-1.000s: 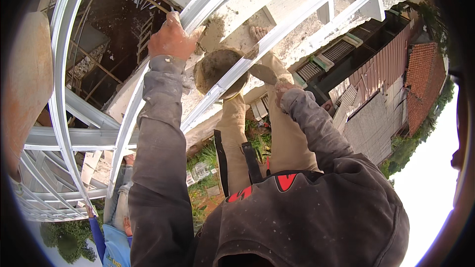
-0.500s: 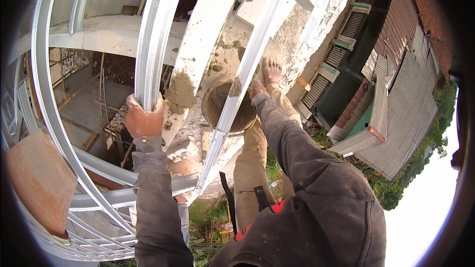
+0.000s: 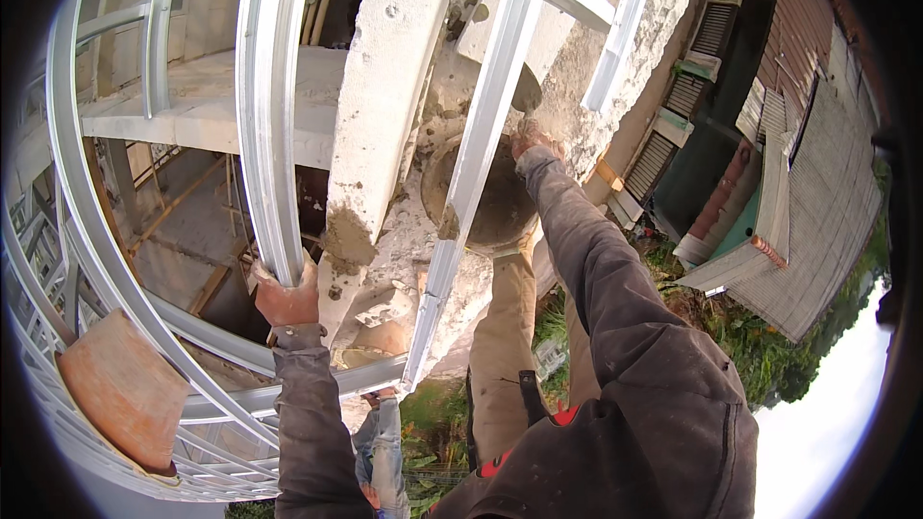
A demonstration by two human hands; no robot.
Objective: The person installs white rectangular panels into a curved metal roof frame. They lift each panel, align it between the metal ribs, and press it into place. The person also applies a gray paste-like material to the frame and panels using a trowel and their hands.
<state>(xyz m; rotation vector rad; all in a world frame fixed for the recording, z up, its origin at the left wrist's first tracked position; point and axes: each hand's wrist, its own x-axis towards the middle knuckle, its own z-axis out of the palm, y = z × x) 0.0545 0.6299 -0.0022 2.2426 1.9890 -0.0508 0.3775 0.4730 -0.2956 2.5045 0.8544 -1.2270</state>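
My left hand [image 3: 286,298] is closed around the end of a silvery metal channel [image 3: 272,106] that rises away from me. My right hand [image 3: 536,140] reaches over the far rim of a round mortar bucket [image 3: 517,231], its fingers closed on what looks like a trowel [image 3: 526,91]. Only the trowel's dark blade shows; its handle is hidden in my grip. Another slanting metal channel [image 3: 490,106] crosses in front of the bucket. Between my hands lies a long pale block beam [image 3: 389,67], with a patch of wet grey mortar [image 3: 348,238] on its near end.
The rough ledge [image 3: 615,0] drops off on the right toward roofs [image 3: 808,202] and greenery. An opening [image 3: 183,221] to a lower floor lies left. A reddish tile [image 3: 125,389] rests on the metal framing. A person in blue jeans [image 3: 385,447] is below.
My right hand has moved up and away, past the bucket's far rim, and a trowel blade now shows beyond it. My left hand still grips the channel. The view has shifted.
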